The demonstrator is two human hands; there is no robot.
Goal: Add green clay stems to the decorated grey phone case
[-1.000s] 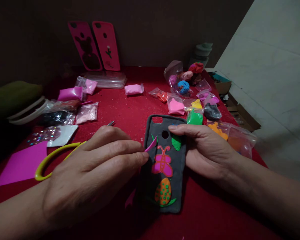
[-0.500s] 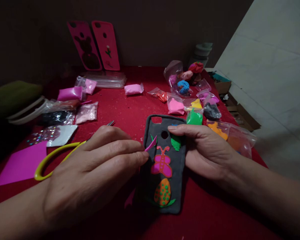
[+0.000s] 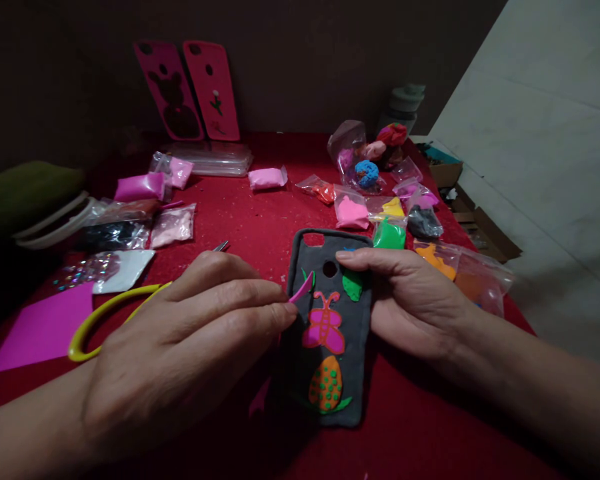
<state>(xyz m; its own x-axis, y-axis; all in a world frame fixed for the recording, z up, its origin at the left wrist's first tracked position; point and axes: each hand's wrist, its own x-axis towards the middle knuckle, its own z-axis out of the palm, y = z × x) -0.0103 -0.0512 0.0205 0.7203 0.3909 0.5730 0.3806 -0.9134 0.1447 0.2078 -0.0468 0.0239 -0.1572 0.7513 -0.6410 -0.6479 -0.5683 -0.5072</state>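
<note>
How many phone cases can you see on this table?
3, not counting a blurry clear stack that may hold more. A grey case lies between the hands; two pink cases, left and right, lean against the back wall.
</note>
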